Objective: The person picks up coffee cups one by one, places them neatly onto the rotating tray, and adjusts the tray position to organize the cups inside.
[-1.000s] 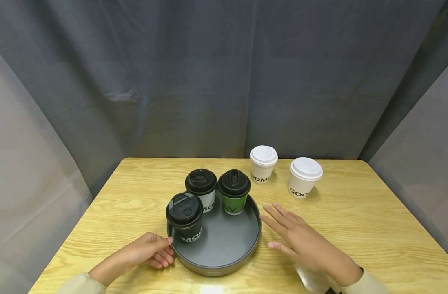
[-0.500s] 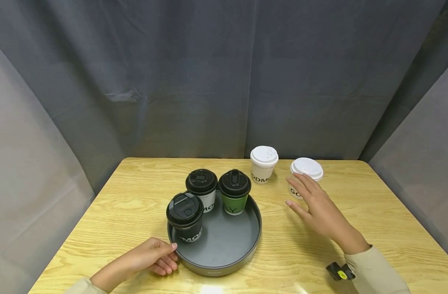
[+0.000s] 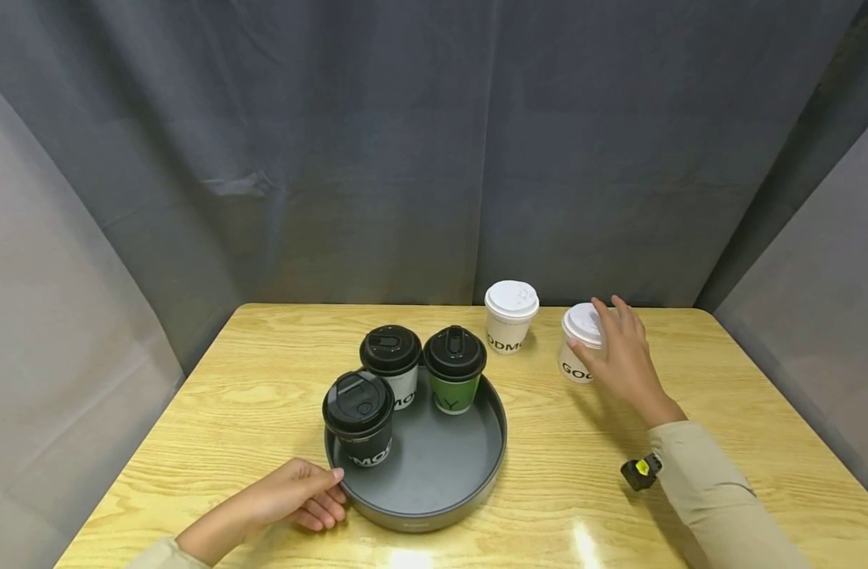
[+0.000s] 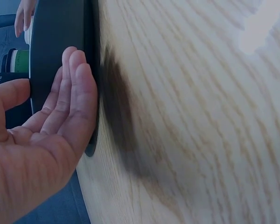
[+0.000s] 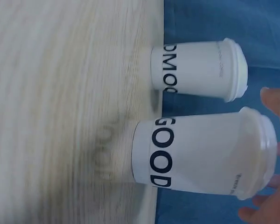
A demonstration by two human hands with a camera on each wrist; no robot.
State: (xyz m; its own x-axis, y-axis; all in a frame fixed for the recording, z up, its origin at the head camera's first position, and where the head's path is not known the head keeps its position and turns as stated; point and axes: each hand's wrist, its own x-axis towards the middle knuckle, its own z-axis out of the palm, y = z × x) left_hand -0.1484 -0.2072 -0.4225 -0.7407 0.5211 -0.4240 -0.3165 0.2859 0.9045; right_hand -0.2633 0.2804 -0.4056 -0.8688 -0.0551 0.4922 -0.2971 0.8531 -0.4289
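Note:
In the head view my left hand [image 3: 295, 494] is at the near left of a round dark grey pan [image 3: 434, 482]. Its thumb tip touches the rim; the relaxed fingers lie along the outer wall, as the left wrist view shows. Inside the pan stand a black cup [image 3: 363, 446], a white cup with a black lid [image 3: 404, 387] and a green cup with a black lid [image 3: 454, 395]. At the right, my right hand [image 3: 622, 359] is spread beside a white-lidded paper cup [image 3: 575, 363]. The right wrist view shows its thumb apart from that cup's lid [image 5: 261, 154].
Another white-lidded cup [image 3: 508, 328] stands near the table's back edge, left of the one by my right hand. Grey curtains [image 3: 377, 158] rise behind the wooden table [image 3: 263, 379]. A small black device [image 3: 640, 472] hangs at my right sleeve.
My right hand has moved from beside the pan, away and to the right, to the white cup. The left hand has shifted slightly along the rim; the cups stay where they were.

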